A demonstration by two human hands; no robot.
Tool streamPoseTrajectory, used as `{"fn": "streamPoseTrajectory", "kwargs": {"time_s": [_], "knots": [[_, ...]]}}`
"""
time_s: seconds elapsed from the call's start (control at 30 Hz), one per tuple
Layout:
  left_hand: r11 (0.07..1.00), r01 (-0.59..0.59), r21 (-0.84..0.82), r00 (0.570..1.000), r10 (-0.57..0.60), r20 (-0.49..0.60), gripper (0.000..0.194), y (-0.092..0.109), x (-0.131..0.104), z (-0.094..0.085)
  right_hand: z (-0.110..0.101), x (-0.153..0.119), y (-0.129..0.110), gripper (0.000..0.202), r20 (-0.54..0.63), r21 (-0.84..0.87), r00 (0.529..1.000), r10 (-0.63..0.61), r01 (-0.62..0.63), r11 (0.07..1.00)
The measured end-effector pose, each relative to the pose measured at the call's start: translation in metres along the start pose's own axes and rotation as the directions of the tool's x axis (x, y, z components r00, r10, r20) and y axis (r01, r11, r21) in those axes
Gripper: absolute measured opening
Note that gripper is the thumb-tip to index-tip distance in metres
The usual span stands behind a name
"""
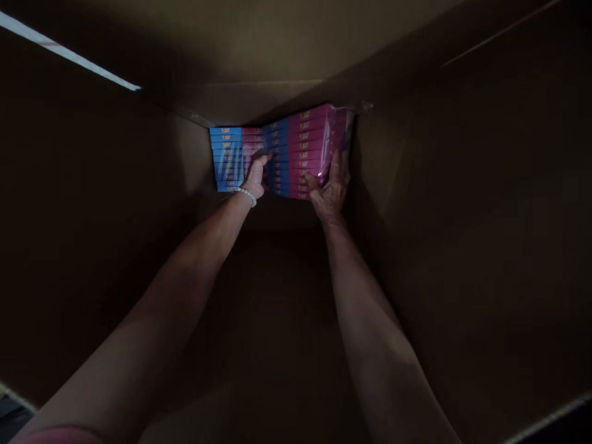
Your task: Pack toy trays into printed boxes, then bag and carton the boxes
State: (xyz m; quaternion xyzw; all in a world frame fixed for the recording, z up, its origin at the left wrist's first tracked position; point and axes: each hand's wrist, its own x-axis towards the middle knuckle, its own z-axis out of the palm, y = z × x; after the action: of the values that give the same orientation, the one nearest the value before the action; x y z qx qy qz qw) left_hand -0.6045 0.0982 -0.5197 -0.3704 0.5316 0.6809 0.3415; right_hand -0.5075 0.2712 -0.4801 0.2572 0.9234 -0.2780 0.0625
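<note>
Both my arms reach down into a deep cardboard box. A plastic-wrapped pack of small boxes [305, 148], blue on its left part and pink on its right, is held between my hands. My right hand [330, 188] grips its right end, thumb on the front face and fingers round the side. At its left end is my left hand [256, 176], with a beaded bracelet on the wrist; the thumb lies by the blue part and the other fingers are partly hidden. Left of it stands another wrapped pack [227, 159], blue and pink, against the far wall.
Tall brown cardboard walls rise on the left [83, 185], on the right [485, 185] and at the far side [259, 49]. The box's inside is very dark. A bright strip shows at the upper left.
</note>
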Motion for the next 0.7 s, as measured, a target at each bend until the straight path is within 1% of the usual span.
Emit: {"fn": "streamPoseTrajectory", "kwargs": {"time_s": [0.07, 0.1, 0.17, 0.27, 0.4, 0.5, 0.57, 0.63, 0.7], "knots": [[0.999, -0.038, 0.024, 0.999, 0.038, 0.000, 0.040, -0.002, 0.003, -0.004, 0.005, 0.009, 0.000, 0.083, 0.011, 0.001, 1.000, 0.014, -0.014, 1.000], [0.997, -0.069, 0.038, 0.997, 0.069, 0.016, 0.042, -0.002, 0.003, -0.004, 0.007, 0.012, -0.001, 0.080, 0.012, 0.004, 1.000, 0.026, -0.026, 1.000], [0.989, -0.128, 0.070, 0.991, 0.124, 0.054, 0.053, -0.003, 0.003, -0.005, 0.009, 0.015, 0.000, 0.080, 0.011, 0.014, 0.999, 0.042, -0.042, 0.999], [0.978, -0.172, 0.116, 0.982, 0.160, 0.099, 0.071, -0.006, 0.003, -0.003, 0.015, 0.015, 0.008, 0.083, -0.002, 0.040, 0.999, 0.050, -0.050, 0.998], [0.962, -0.221, 0.159, 0.971, 0.202, 0.131, 0.084, -0.009, 0.007, -0.002, 0.026, 0.019, 0.027, 0.082, 0.000, 0.123, 0.999, 0.051, -0.050, 0.991], [0.943, -0.273, 0.188, 0.959, 0.253, 0.124, 0.091, -0.010, 0.009, -0.003, 0.028, 0.024, 0.034, 0.080, 0.010, 0.178, 0.998, 0.055, -0.056, 0.982], [0.929, -0.308, 0.205, 0.947, 0.279, 0.158, 0.093, -0.009, 0.009, -0.004, 0.023, 0.023, 0.029, 0.080, 0.017, 0.168, 0.998, 0.062, -0.064, 0.984], [0.909, -0.338, 0.243, 0.936, 0.299, 0.187, 0.095, -0.008, 0.006, -0.005, 0.016, 0.018, 0.017, 0.079, 0.023, 0.096, 0.998, 0.056, -0.058, 0.994], [0.896, -0.312, 0.315, 0.948, 0.274, 0.158, 0.098, -0.007, 0.000, -0.007, 0.011, 0.010, -0.001, 0.076, 0.010, -0.014, 0.999, 0.040, -0.040, 0.999]]}}
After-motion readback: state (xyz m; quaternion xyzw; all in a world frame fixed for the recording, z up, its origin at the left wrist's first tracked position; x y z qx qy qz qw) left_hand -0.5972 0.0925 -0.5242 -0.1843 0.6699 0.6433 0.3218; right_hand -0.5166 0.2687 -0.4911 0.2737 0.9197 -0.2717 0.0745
